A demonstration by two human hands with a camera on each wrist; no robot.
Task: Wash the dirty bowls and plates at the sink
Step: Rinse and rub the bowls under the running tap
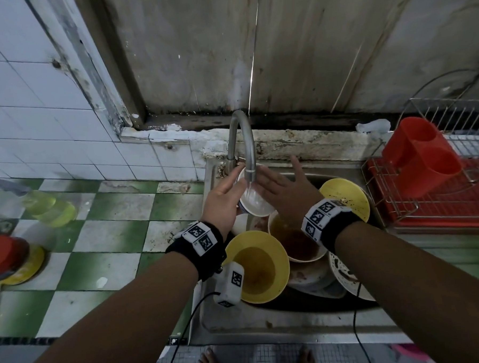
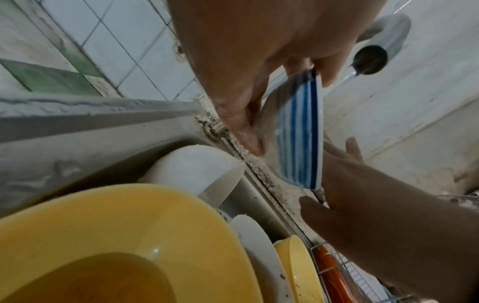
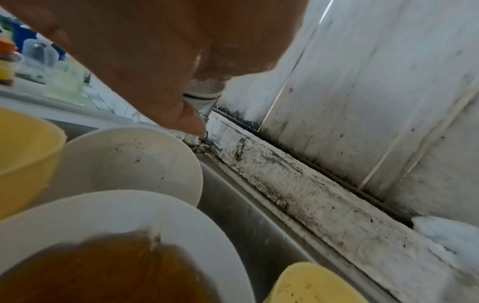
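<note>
The fingers [image 2: 249,127] of the left hand [image 1: 222,201] are curled round the outside of a small blue-striped bowl [image 2: 300,135], thumb over its rim, holding it tilted on edge under the faucet [image 1: 244,145] at the back edge of the sink [image 1: 296,325]. In the head view the bowl's white inside faces right and a thin stream of water runs from the spout into it. The right hand [image 1: 283,190] has its fingers straight and spread, the palm lying flat against the bowl's open side and rim; how hard it presses I cannot tell.

Below the hands the sink basin is crowded. A yellow bowl [image 1: 258,266] holding brownish water sits toward the front left of the basin. Just beside it, toward the middle, a white bowl [image 1: 297,242] holds darker brown liquid and is partly covered by the right wrist. A yellow plate [image 1: 344,198] flecked with dark specks leans at the basin's right edge. A white plate [image 3: 124,164], lightly speckled, lies behind the white bowl, and a spotted plate [image 1: 343,273] lies at the front right under the right forearm.

On the counter right of the sink stands a wire dish rack [image 1: 438,193] over a red tray, with a red cutlery holder [image 1: 423,155] in it. On the green-and-white tiled counter to the left lies a bottle of yellow-green liquid [image 1: 51,208].
</note>
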